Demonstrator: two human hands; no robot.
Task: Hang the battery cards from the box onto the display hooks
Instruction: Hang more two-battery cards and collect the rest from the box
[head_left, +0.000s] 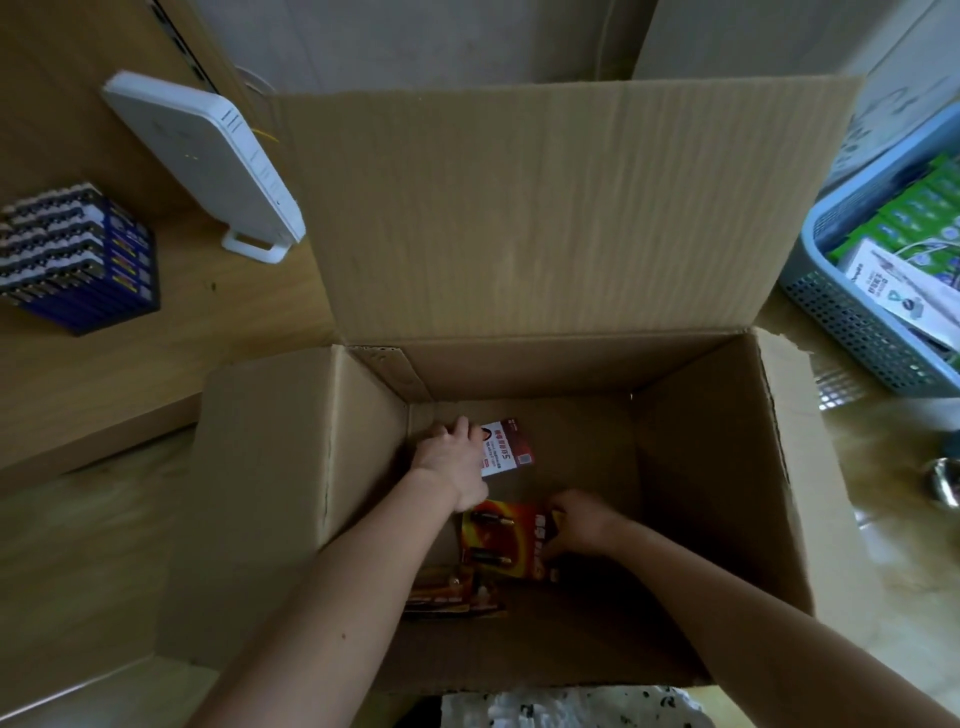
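Lying in corrugated cardboard box (701, 467): glossy orange battery card (496, 540), edge pinched by right hand (582, 525); left hand (452, 457) on flat red-white card (511, 447), hold unclear

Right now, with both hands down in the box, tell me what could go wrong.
The right hand grips the red battery card by one edge; it may bend or slip.
The left hand is on the white-and-red card; lifting both at once could drop one.

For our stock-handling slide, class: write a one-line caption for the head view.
In the cardboard box, left hand touches a red-and-white card; right hand grips a red battery card.
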